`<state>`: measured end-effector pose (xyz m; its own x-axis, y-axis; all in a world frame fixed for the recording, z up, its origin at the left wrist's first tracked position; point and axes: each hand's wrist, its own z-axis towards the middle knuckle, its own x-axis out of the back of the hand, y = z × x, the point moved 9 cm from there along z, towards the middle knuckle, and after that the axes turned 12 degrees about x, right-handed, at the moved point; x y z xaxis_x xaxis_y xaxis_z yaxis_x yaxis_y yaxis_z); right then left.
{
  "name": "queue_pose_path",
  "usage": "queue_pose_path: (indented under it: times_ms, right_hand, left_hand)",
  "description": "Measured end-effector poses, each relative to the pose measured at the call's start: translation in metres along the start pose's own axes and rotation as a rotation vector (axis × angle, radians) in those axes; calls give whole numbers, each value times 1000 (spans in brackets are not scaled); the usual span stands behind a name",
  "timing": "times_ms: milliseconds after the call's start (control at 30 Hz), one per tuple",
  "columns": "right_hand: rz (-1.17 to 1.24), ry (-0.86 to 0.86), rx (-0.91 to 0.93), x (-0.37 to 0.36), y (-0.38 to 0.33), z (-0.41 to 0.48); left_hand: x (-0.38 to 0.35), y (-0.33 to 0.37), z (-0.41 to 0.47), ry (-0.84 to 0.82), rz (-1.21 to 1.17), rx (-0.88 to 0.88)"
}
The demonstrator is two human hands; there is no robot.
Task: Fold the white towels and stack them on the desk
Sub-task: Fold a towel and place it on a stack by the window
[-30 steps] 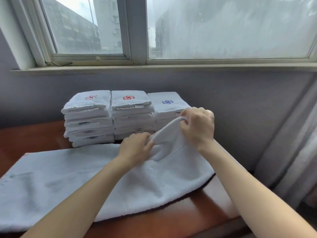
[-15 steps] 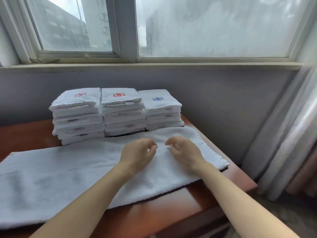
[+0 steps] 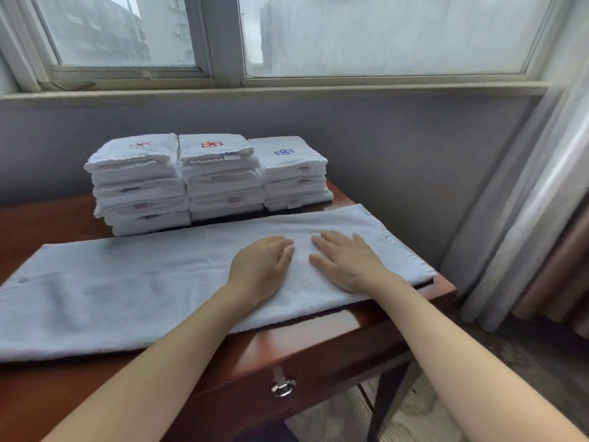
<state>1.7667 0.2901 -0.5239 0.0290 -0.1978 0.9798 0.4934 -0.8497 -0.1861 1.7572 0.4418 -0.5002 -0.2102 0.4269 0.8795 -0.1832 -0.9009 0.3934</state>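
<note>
1. The table (image 3: pixel 306 342), dark red wood, stands under a window with a curtain (image 3: pixel 526 218) to its right. It carries everything the task concerns.
2. The white towel (image 3: pixel 143 288) in hand lies flat as a long strip across the near part of the table. Its right end reaches the table's right edge and its left end runs out of view. Whether it is already doubled lengthwise I cannot tell.
3. Three stacks of folded towels sit side by side at the back, just beyond the strip: the left stack (image 3: pixel 137 183), the middle stack (image 3: pixel 220 177), and the right stack (image 3: pixel 293 173), which is lowest.
4. The left hand (image 3: pixel 259 269) and right hand (image 3: pixel 345 263) rest palm-down on the strip's right part, close together, fingers extended and gripping nothing.
5. The step appears to be smoothing the strip before a crosswise fold.
6. The next move likely calls for pinching the two right-end corners and carrying that end leftward, edges matched, so the folded bundle fits the stacks' footprint. The right stack seems the natural place for it.
</note>
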Motion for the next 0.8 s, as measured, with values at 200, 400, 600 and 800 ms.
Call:
queue_pose_path:
  times_ms: [200,400,600,800]
  right_hand:
    - [148,199,7,22,6,-14]
    - [-12,273,-71,41,14,-16]
    - [-133,410,-141,63,31,-22]
    - [-264,254,-297,50,43,-17]
  left_hand:
    - [6,2,-8,-58,95,-2]
    - [20,-13,-5,-23,111,1]
    - [21,-8,4,26,142,-24]
    - [18,-3,7,80,138,-40]
